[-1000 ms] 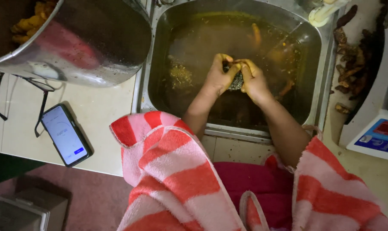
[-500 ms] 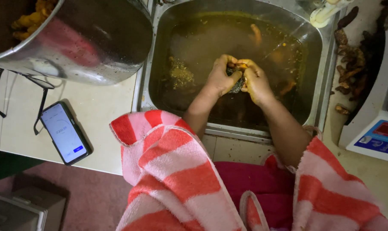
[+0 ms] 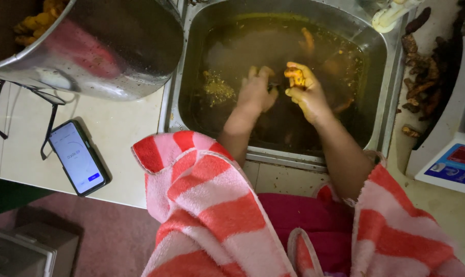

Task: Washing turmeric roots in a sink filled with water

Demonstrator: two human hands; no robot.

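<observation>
The right hand (image 3: 305,95) is raised just above the murky water in the steel sink (image 3: 391,82). Its grip is pinched on a small yellow root piece (image 3: 297,78) between fingertips and thumb. The left hand (image 3: 255,92) lies at the 9 o'clock side of the right hand, fingers spread and dipped into the water; whether it holds anything cannot be determined. A large steel pot (image 3: 114,46) stands at 10 o'clock on the worktop (image 3: 124,133). A smartphone (image 3: 78,157) lies at 8 o'clock. Unwashed brown roots (image 3: 422,77) lie at 2 o'clock.
</observation>
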